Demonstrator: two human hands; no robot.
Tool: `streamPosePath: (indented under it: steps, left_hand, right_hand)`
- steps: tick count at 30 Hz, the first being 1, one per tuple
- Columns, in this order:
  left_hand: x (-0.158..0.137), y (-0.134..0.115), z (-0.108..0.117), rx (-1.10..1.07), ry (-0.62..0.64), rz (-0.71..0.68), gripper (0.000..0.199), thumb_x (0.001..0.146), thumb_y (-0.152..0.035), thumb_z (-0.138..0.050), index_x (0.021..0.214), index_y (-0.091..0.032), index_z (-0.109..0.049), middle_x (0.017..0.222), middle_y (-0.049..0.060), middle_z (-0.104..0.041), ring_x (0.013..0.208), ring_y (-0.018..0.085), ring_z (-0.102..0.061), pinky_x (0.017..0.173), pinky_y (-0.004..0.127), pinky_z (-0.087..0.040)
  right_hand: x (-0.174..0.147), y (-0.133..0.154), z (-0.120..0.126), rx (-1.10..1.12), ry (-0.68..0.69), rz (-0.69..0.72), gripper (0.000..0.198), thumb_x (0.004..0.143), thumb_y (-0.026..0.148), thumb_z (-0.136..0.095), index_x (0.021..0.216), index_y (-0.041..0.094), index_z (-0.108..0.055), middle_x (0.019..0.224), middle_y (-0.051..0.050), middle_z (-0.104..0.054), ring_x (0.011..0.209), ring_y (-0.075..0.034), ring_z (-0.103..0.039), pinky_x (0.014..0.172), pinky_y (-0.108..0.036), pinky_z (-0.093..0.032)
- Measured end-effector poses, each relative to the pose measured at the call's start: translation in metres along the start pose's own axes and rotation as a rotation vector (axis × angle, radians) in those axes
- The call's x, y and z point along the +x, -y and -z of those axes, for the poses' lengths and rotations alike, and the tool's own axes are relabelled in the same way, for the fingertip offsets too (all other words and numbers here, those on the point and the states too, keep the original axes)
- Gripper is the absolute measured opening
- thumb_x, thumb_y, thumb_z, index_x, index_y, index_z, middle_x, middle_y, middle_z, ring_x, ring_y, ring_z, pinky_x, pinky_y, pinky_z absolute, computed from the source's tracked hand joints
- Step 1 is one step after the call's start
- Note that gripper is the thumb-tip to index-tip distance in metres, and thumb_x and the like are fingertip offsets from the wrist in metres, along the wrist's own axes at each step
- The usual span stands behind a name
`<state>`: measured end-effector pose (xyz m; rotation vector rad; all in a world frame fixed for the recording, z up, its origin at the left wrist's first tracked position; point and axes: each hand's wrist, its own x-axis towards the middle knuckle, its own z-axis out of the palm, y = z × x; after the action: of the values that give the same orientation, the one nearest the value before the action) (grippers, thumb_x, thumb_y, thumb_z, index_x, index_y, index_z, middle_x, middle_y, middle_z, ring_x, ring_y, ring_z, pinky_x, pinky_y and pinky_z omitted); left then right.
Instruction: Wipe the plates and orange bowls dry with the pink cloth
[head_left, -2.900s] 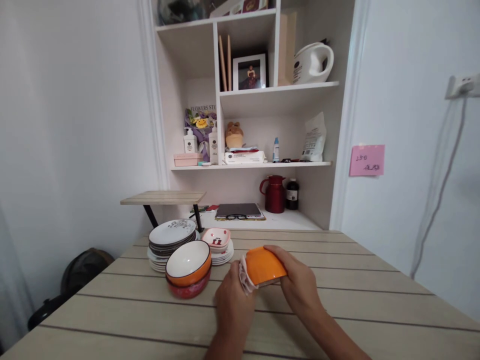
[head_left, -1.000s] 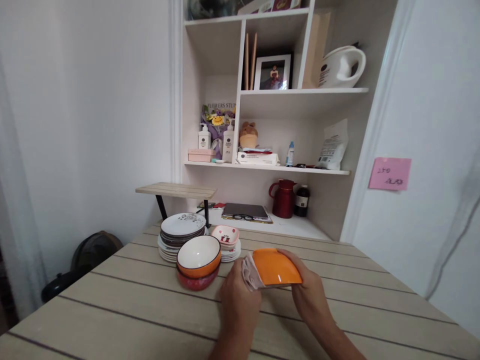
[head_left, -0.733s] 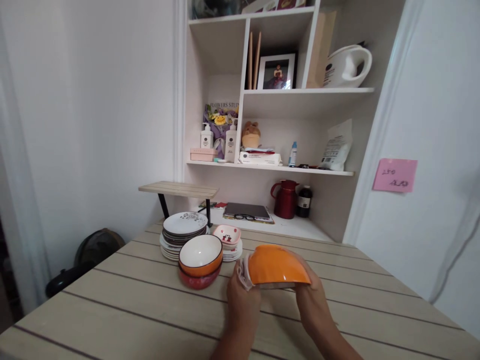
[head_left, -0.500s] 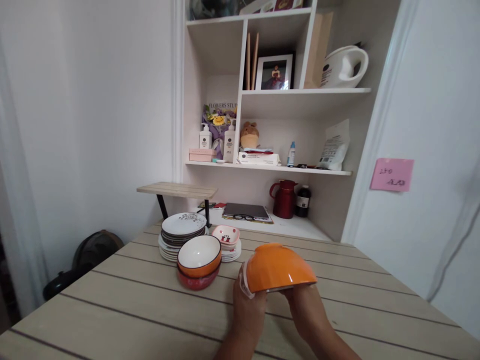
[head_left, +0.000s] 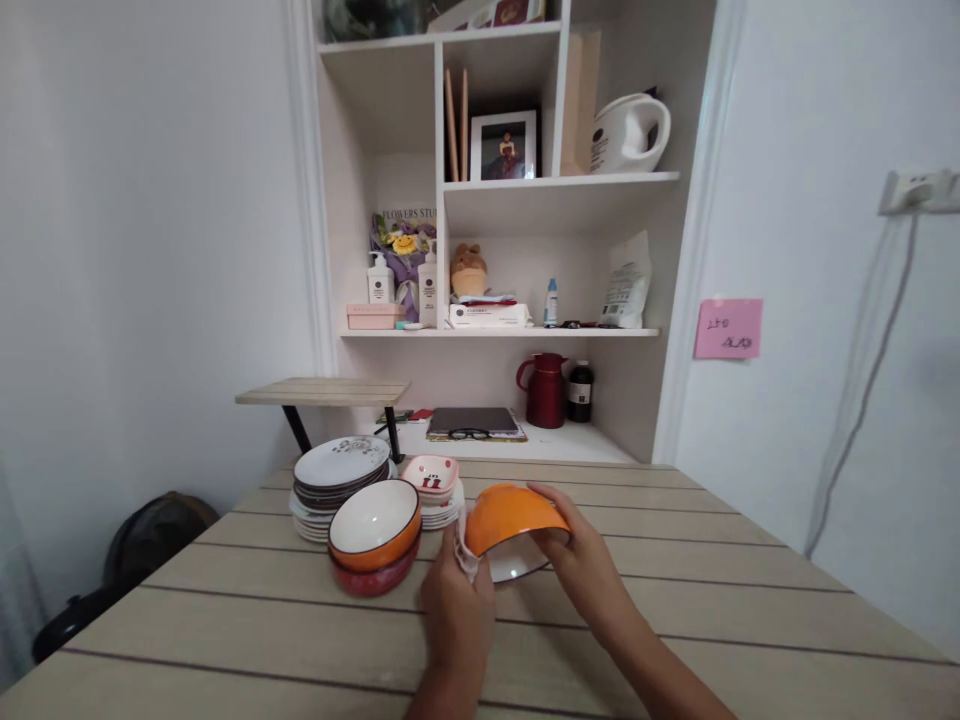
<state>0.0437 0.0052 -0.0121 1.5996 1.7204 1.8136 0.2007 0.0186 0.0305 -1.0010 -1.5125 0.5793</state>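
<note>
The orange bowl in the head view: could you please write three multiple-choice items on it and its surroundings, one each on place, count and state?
1. Where does the stack of plates stand?
A. at the table's far left
B. on the top shelf
C. at the table's right edge

2. How many bowls are in the nested stack beside the plates?
A. two
B. four
C. six

3. How is the orange bowl being held?
A. flat on the table, untouched
B. tilted, with both hands on it
C. upright on the plates

Answers: 1 A, the plates stand at the far left of the table, below the shelves. 2 A, an orange bowl with a white inside sits in a red one. 3 B, the right hand grips its rim and the left hand presses a cloth to it, white inside facing down.
</note>
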Motion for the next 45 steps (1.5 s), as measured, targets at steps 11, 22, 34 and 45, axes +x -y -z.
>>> streamPosePath:
  steps: [11,22,34,45]
  left_hand:
    - [-0.004,-0.005,0.002,0.251,-0.028,-0.113,0.05,0.079,-0.009,-0.05,0.127,-0.02,-0.059,0.112,0.011,-0.073,0.103,0.025,-0.07,0.085,0.032,-0.053]
    - [-0.002,-0.002,-0.001,0.323,-0.042,-0.41,0.047,0.079,-0.004,-0.045,0.12,-0.016,-0.063,0.106,0.011,-0.074,0.099,0.024,-0.07,0.084,0.032,-0.054]
    - [-0.002,-0.007,0.004,-0.053,0.003,-0.141,0.047,0.071,-0.01,-0.057,0.116,-0.024,-0.063,0.11,0.007,-0.073,0.102,0.023,-0.069,0.085,0.029,-0.054]
    - [0.004,-0.009,-0.015,-0.579,0.035,0.171,0.036,0.067,-0.026,-0.068,0.102,-0.015,-0.07,0.103,0.012,-0.075,0.103,0.026,-0.069,0.09,0.031,-0.052]
  right_hand:
    - [-0.005,0.005,0.003,-0.275,-0.068,0.131,0.061,0.077,0.018,-0.05,0.137,0.029,-0.048,0.131,-0.005,-0.063,0.112,-0.025,-0.064,0.094,-0.042,-0.049]
    - [-0.008,0.002,0.011,-0.398,-0.037,0.165,0.055,0.076,0.012,-0.045,0.124,0.033,-0.063,0.126,0.0,-0.069,0.111,-0.023,-0.066,0.095,-0.038,-0.05]
    - [-0.009,-0.008,0.003,-0.085,-0.074,0.08,0.05,0.074,0.019,-0.045,0.117,0.026,-0.07,0.119,-0.004,-0.073,0.113,-0.025,-0.066,0.096,-0.038,-0.051]
    - [-0.015,0.007,-0.01,0.315,-0.084,-0.089,0.038,0.086,0.046,-0.056,0.116,0.025,-0.067,0.124,-0.007,-0.069,0.119,-0.028,-0.059,0.1,-0.038,-0.047]
